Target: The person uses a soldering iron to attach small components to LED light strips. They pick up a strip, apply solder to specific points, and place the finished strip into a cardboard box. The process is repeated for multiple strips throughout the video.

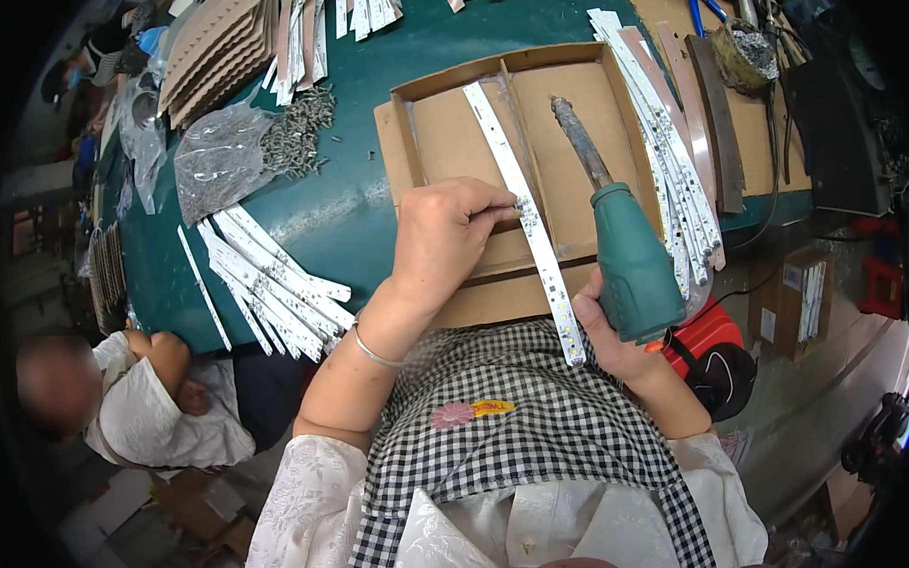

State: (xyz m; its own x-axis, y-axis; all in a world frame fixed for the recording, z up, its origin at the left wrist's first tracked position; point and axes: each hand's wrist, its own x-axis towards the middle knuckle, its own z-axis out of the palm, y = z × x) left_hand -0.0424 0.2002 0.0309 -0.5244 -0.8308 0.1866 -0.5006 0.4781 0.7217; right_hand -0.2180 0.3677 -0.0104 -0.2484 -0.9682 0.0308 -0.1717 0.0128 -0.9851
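Note:
My left hand is closed, thumb and index fingertips pinched at the left edge of a white LED strip board. Whether a small part also sits between those fingertips is too small to tell. The strip slants across a shallow cardboard box, its lower end reaching over the near edge toward my apron. My right hand is wrapped round the green handle of a thick soldering iron, most of its fingers hidden behind the handle. The iron's dark tip points up and away over the box's right compartment, apart from the strip.
LED strips lie fanned at left and stacked at right. A plastic bag spills small metal parts onto the green table. Cardboard sheets stand far left. Another person sits at left.

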